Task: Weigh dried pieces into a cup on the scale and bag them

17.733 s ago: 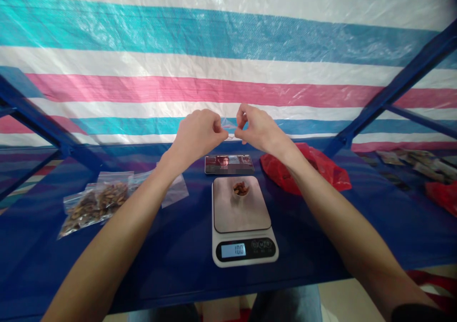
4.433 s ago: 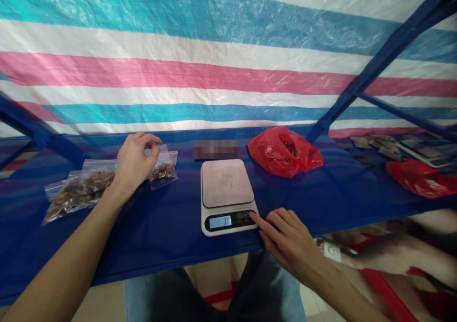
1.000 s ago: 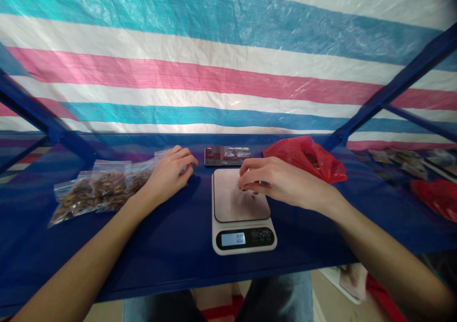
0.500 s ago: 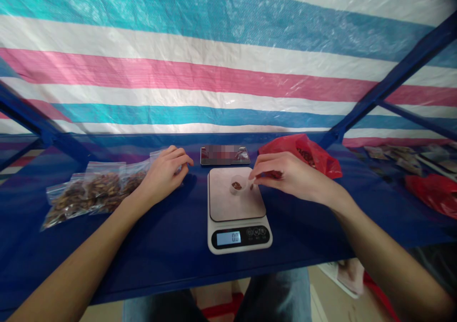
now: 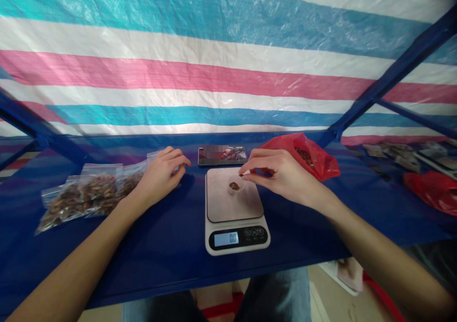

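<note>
A small clear cup (image 5: 235,192) with a few brown dried bits in it sits on the plate of a white kitchen scale (image 5: 218,208). The scale's display reads 0.0. Just above the cup's rim, my right hand (image 5: 276,172) pinches a small brown dried piece (image 5: 242,175) between thumb and fingers. My left hand (image 5: 161,173) rests beside the zip bags (image 5: 102,185), its fingers loosely bent and apart, holding nothing that I can see. The bags contain brown dried pieces, and my left forearm partly hides them.
Behind the scale lies a phone (image 5: 217,157), screen up. A red plastic bag (image 5: 325,162) of dried pieces lies open behind my right hand. Farther right are another red bag (image 5: 432,191) and some packets (image 5: 396,155). Blue metal posts (image 5: 396,76) and a striped sheet (image 5: 214,60) stand around the blue table (image 5: 160,260).
My right hand has shifted left from the cup's right side to above its rim, carrying the small piece. My left hand keeps its place. The display still reads 0.0.
</note>
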### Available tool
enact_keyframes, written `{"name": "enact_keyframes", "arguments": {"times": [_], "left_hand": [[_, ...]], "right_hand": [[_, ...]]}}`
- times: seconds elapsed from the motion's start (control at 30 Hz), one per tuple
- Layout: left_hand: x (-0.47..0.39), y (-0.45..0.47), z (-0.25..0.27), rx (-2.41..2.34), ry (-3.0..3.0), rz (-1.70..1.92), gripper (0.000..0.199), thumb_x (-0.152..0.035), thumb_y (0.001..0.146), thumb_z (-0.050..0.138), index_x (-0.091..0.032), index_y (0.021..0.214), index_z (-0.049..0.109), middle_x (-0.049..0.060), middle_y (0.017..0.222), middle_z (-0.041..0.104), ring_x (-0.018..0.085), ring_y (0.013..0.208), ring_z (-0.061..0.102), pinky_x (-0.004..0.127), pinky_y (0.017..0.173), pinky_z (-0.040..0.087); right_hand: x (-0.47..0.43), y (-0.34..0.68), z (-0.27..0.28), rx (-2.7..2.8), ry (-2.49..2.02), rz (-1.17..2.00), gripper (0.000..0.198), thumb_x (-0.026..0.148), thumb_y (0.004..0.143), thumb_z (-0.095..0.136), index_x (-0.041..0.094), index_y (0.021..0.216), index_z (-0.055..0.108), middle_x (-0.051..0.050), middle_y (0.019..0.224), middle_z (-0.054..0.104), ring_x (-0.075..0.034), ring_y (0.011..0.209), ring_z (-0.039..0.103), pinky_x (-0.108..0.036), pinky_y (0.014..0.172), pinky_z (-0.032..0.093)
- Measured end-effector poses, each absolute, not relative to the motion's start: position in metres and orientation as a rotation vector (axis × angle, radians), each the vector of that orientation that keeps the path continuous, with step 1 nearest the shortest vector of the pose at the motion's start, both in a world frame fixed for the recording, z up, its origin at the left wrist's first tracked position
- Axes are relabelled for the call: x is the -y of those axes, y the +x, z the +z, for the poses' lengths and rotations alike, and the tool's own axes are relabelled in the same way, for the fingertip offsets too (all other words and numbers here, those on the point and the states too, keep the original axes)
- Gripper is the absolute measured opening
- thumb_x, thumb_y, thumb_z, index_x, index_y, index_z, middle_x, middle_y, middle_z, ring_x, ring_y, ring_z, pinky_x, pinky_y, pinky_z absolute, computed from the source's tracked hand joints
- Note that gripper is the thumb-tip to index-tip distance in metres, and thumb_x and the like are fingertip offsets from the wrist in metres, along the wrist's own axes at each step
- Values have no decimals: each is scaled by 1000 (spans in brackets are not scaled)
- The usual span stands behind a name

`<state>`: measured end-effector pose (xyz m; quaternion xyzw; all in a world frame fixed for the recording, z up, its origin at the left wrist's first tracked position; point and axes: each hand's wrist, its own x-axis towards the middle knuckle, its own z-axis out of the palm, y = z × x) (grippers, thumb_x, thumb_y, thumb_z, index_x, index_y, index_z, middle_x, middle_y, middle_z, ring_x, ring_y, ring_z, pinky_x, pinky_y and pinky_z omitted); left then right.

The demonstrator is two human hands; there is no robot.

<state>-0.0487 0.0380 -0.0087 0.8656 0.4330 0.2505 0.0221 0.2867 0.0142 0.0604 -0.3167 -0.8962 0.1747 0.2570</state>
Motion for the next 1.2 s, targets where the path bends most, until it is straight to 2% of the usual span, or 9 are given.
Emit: {"name": "enact_keyframes", "arguments": {"times": [0.1, 0.2, 0.27, 0.37, 0.6, 0.7, 0.87, 1.0, 1.2], "left_hand": [[-38, -50, -9, -1333, 2692, 784, 26, -15, 100, 48, -19, 94, 72, 6, 91, 70, 24, 90, 56, 39, 83, 46], [-38, -50, -9, -1333, 2696, 802, 26, -16, 101, 48, -19, 94, 73, 7, 92, 70, 25, 91, 56, 39, 84, 46], [-38, -49, -9, -1326, 2701, 803, 26, -16, 101, 48, -19, 94, 73, 7, 92, 71, 25, 91, 57, 40, 84, 46], [-36, -46, -8, -1301, 2707, 800, 27, -16, 101, 47, -18, 92, 73, 7, 90, 70, 25, 90, 56, 39, 81, 46], [-35, -43, -7, -1275, 2714, 884, 27, -18, 103, 47, -18, 95, 73, 6, 90, 69, 24, 88, 57, 38, 82, 45], [-36, -46, -8, -1281, 2726, 896, 27, -18, 103, 47, -17, 94, 72, 6, 91, 69, 24, 89, 57, 38, 83, 45], [-36, -48, -8, -1281, 2728, 883, 27, -17, 102, 47, -19, 94, 72, 5, 91, 70, 24, 89, 57, 38, 83, 45], [-37, -48, -8, -1292, 2729, 877, 26, -18, 101, 47, -19, 95, 73, 5, 92, 70, 24, 90, 57, 38, 84, 44], [-38, -48, -8, -1307, 2720, 880, 27, -18, 101, 47, -19, 94, 73, 6, 92, 70, 24, 90, 57, 38, 83, 45]], "right_hand": [[-13, 296, 62, 2403, -908, 438, 17, 29, 102, 69, 22, 112, 80, -5, 97, 77, -17, 82, 71, -29, 74, 54], [-17, 339, 57, 2065, -1143, 275, 15, 29, 101, 66, 22, 101, 80, -7, 103, 81, -22, 93, 75, -36, 87, 59], [-23, 377, 47, 1831, -1343, 164, 14, 29, 96, 67, 22, 98, 79, -9, 99, 82, -25, 89, 77, -40, 87, 61], [-31, 425, 29, 1870, -1471, 281, 19, 30, 90, 63, 19, 90, 79, -10, 83, 82, -25, 72, 77, -37, 70, 62], [-2, 459, 14, 2227, -1539, 211, 37, 42, 104, 55, 19, 118, 79, -13, 117, 82, -30, 101, 79, -44, 92, 62], [16, 471, 7, 2450, -1520, -4, 39, 47, 103, 59, 21, 126, 76, -14, 124, 79, -35, 115, 73, -51, 100, 57], [25, 479, 7, 2590, -1610, -519, 28, 28, 105, 52, 17, 110, 77, -16, 111, 72, -33, 101, 63, -46, 81, 52], [18, 468, 25, 2463, -1572, -748, 26, 22, 107, 48, 15, 104, 73, -16, 102, 71, -31, 96, 59, -44, 81, 48], [13, 445, 20, 2408, -1448, -533, 31, 13, 103, 45, 16, 118, 72, -15, 118, 74, -28, 106, 68, -39, 92, 56]]}}
